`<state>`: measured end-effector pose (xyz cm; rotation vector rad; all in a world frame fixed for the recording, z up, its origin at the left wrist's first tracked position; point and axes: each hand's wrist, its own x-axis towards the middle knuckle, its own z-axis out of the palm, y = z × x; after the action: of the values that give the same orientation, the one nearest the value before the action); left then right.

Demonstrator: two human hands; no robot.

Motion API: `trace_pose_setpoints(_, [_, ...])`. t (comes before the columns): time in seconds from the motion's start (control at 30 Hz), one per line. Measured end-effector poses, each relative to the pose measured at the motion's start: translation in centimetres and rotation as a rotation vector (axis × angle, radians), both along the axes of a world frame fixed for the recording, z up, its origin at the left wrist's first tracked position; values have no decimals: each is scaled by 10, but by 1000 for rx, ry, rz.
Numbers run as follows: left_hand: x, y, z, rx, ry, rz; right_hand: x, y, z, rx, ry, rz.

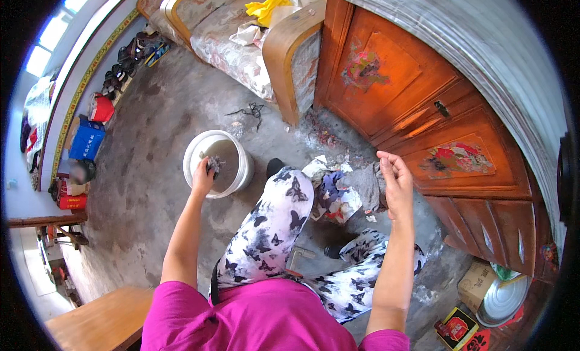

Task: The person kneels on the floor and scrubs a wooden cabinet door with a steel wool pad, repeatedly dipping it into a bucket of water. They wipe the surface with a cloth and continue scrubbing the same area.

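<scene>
Left hand is over the white bucket of grey water on the concrete floor, fingers clamped on a dark wet rag. Judgement: squeeze it low over the water so drips stay inside the rim. Between the knees lies a heap of patterned cloths — untouched. Right hand hangs raised before the wooden cabinet, fingers loosely curled, holding nothing — free to steady the bucket.

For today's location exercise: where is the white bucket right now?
In the head view, the white bucket stands on the concrete floor left of centre, under the left hand, which holds a dark rag over it.
</scene>
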<state>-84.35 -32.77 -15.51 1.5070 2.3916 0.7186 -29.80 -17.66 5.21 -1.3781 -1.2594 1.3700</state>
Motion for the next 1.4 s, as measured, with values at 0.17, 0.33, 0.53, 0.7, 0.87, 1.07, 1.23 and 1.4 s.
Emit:
trace_pose_setpoints(0.17, [26, -21, 30, -608, 223, -123, 16, -4, 15, 8, -5, -21])
trace_pose_setpoints(0.33, [60, 3, 47, -143, -489, 8, 37, -5, 33, 41, -12, -17])
trace_pose_setpoints(0.53, [220, 139, 155, 310, -844, -263, 58, -14, 52, 31, -19, -33])
trace_pose_setpoints(0.7, [353, 262, 241, 531, -728, -367, 96, -17, 57, 59, -37, -68])
trace_pose_setpoints(0.87, [450, 343, 280, 834, -480, -235, 132, -9, 60, 41, -66, -110])
trace_pose_setpoints(1.07, [492, 373, 211, 807, -456, -88, 165, 16, 48, 46, -69, -132])
trace_pose_setpoints(1.23, [507, 403, 251, 1002, -364, -166, 186, 31, 45, 45, -82, -144])
trace_pose_setpoints(1.4, [492, 409, 196, 843, -353, -116, 186, 32, 41, 6, -92, -122])
